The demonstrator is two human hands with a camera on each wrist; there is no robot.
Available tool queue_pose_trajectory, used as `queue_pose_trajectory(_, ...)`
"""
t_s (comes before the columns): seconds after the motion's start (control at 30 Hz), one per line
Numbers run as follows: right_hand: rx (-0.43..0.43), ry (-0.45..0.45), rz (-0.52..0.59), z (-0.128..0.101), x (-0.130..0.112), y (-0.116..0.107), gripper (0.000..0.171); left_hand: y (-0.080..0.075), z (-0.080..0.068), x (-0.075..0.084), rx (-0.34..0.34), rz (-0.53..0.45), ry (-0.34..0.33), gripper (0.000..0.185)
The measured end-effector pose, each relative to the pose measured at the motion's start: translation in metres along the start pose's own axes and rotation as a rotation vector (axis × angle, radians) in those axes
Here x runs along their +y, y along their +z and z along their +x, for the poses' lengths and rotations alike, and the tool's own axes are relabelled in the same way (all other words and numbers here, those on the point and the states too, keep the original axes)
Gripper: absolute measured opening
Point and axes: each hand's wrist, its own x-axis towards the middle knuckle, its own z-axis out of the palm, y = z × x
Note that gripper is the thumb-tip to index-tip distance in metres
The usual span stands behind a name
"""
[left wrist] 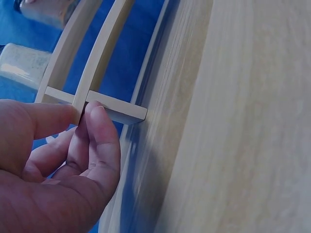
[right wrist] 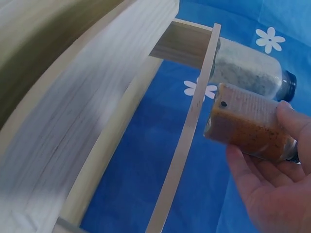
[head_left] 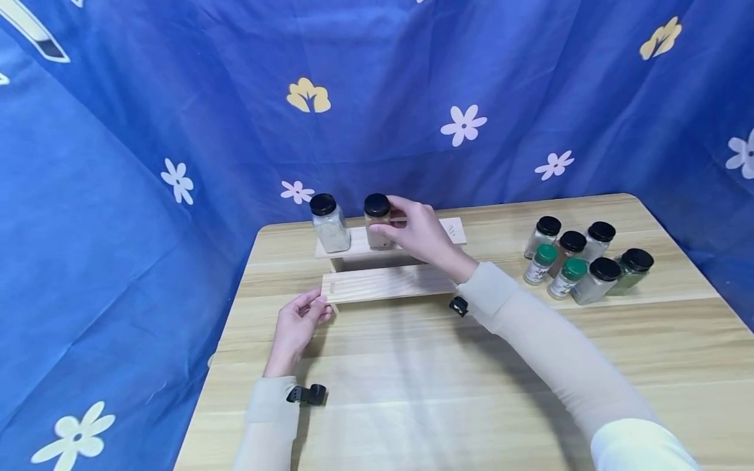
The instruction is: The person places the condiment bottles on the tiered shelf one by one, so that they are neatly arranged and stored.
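My right hand (head_left: 419, 230) grips a square spice jar (head_left: 377, 222) with a black lid, at the upper step of a two-step wooden rack (head_left: 385, 285). Orange-brown powder shows inside this jar (right wrist: 250, 124) in the right wrist view, its base close to the step's edge. To its left, a jar of pale contents (head_left: 332, 229), also black-lidded, stands upright on the same step. My left hand (head_left: 297, 324) pinches the left end of the lower step between thumb and fingers, and the left wrist view shows the thumb and fingertips on either side of that board (left wrist: 95, 73).
On the right of the table (head_left: 365, 405) stands a group of several jars, some with black lids (head_left: 605, 269) and two with green lids (head_left: 574, 269). A blue flowered cloth (head_left: 377, 144) hangs behind the table and along its sides.
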Motion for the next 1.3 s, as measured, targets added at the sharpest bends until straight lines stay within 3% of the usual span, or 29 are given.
queue_pose_trajectory(0.3,-0.018,-0.052,-0.089,0.014,-0.004,0.017,0.049,0.000,-0.001,0.002,0.008,-0.031,0.000,0.041)
queue_pose_trajectory(0.57,-0.063,0.011,-0.145,0.016,-0.007,0.017,0.059,0.002,-0.001,0.002,-0.001,-0.029,0.014,0.042)
queue_pose_trajectory(0.8,-0.121,0.076,-0.047,0.013,-0.004,0.011,0.061,-0.001,0.001,-0.002,0.001,-0.025,0.017,0.043)
queue_pose_trajectory(1.07,-0.096,0.090,0.042,-0.017,0.013,-0.021,0.061,0.000,0.001,-0.002,-0.001,-0.023,0.001,0.043)
queue_pose_trajectory(1.3,-0.051,0.132,0.011,-0.056,0.036,-0.062,0.062,0.002,0.001,-0.001,-0.011,-0.025,0.001,0.044)
